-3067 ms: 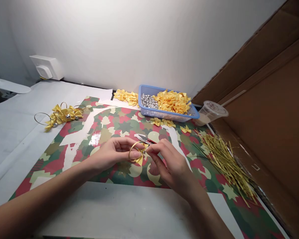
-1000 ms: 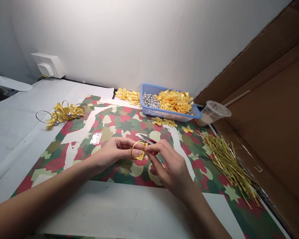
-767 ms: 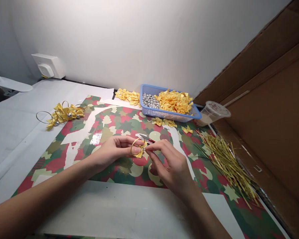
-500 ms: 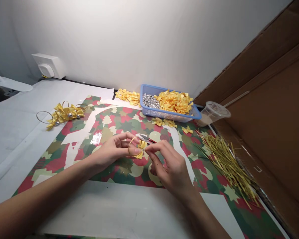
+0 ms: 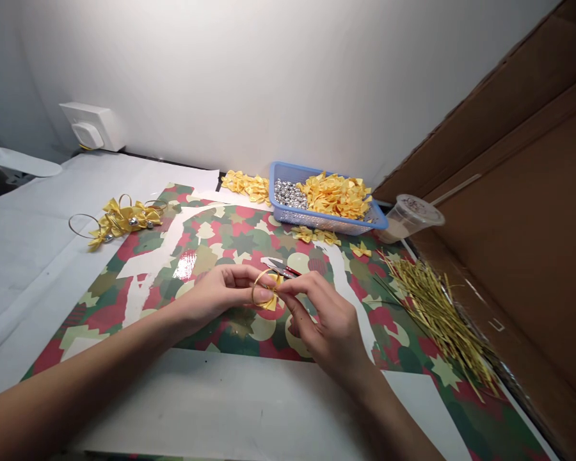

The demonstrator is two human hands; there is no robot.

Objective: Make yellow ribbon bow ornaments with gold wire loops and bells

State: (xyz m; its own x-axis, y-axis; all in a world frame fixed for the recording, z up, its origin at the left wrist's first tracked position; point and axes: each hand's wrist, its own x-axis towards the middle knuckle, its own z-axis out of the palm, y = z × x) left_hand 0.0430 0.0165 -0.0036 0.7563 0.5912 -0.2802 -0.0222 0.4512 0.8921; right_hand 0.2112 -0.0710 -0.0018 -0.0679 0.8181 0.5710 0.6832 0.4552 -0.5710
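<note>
My left hand (image 5: 228,287) pinches a yellow ribbon bow (image 5: 269,303) between thumb and fingers. A thin gold loop (image 5: 255,289) stands up from the bow, around the left fingertips. From the right, my right hand (image 5: 324,314) is closed in a pinch at the middle of the same bow; whatever small part lies between its fingertips is hidden. Just behind the hands lies a pair of thread snips (image 5: 288,269) with red on the handles. On the left sits a cluster of finished-looking yellow bows (image 5: 120,221) with gold loops and silver bells (image 5: 133,221).
At the back, a blue basket (image 5: 326,225) holds silver bells and many yellow bows. More loose bows (image 5: 244,186) lie beside it. A clear plastic cup (image 5: 408,219) and a bundle of gold-green ties (image 5: 436,314) are on the right, along a cardboard wall (image 5: 523,160).
The bow and its loop have turned slightly and shifted a little right between my fingers. The small silvery spot by my right fingertips is now covered. Nothing else has moved.
</note>
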